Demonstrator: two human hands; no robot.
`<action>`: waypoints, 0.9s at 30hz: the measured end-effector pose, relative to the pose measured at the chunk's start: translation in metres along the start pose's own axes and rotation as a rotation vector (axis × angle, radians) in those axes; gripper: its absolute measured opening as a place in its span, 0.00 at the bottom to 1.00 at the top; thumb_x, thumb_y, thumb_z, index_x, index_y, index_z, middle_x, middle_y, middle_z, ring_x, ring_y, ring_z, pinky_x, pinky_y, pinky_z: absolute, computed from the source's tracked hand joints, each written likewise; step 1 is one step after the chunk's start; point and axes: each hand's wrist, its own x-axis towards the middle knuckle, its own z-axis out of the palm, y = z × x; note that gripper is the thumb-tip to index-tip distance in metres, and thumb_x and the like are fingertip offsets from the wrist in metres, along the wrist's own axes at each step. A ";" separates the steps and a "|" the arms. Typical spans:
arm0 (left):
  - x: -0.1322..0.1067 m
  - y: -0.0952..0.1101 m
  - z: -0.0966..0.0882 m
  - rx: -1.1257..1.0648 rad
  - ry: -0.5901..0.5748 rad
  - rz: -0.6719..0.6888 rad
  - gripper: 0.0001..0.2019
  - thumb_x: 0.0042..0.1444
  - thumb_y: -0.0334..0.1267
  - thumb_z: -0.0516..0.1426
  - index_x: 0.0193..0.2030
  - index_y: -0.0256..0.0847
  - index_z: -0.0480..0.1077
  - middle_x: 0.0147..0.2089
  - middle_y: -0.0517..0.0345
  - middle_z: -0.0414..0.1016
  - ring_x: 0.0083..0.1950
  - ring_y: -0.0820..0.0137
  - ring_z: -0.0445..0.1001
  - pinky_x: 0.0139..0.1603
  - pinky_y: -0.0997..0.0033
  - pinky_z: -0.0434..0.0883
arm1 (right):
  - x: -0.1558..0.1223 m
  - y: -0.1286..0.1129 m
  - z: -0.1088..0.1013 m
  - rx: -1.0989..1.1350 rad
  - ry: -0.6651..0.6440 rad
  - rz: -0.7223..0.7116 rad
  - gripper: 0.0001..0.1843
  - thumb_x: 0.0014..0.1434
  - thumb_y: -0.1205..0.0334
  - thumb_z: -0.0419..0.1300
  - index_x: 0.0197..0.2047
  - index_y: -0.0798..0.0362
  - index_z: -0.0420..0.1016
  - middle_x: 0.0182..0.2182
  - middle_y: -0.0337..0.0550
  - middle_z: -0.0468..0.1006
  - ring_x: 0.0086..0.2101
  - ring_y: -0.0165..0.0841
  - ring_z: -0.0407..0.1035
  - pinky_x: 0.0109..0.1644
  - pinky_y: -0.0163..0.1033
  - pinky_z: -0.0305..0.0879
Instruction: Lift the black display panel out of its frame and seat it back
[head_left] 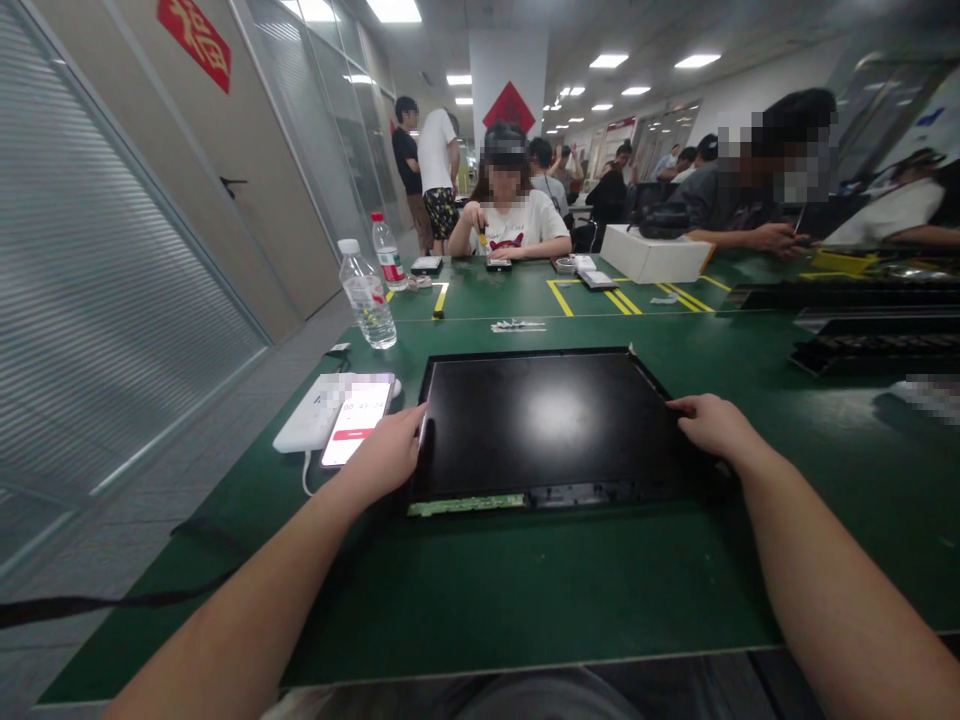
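Observation:
A black display panel [487, 430] lies face up on the green table, with a green circuit board strip [466, 505] along the left part of its near edge. My left hand [391, 450] grips the panel's left edge, fingers closed on it. At the opposite edge, my right hand [709, 425] holds the frame between thumb and fingers. Just left of my left hand lies a lit phone [358, 418], partly on a white box-shaped device [304, 420] with a cable. The panel's underside is hidden.
Two water bottles [367, 295] stand at the back left. Small screws or metal bits [517, 326] lie beyond the panel. Long black frame parts [862, 340] are stacked at the right. Across the table a person [517, 220] works near a white box [652, 255]. A black strap [112, 603] crosses the left edge.

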 end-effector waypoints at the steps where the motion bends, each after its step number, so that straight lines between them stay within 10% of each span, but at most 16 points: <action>1: -0.001 0.000 -0.002 -0.023 -0.014 -0.011 0.30 0.62 0.28 0.49 0.71 0.28 0.60 0.71 0.39 0.67 0.70 0.56 0.67 0.71 0.58 0.62 | -0.001 0.000 0.000 0.043 -0.017 0.012 0.23 0.41 0.70 0.60 0.40 0.47 0.86 0.39 0.48 0.84 0.42 0.48 0.78 0.48 0.51 0.73; 27: -0.004 0.003 -0.007 -0.083 -0.037 -0.035 0.27 0.61 0.27 0.50 0.67 0.28 0.67 0.68 0.36 0.70 0.68 0.51 0.69 0.70 0.54 0.63 | -0.007 -0.014 -0.009 0.333 -0.106 0.198 0.27 0.42 0.81 0.54 0.42 0.57 0.84 0.38 0.49 0.84 0.40 0.40 0.77 0.46 0.38 0.71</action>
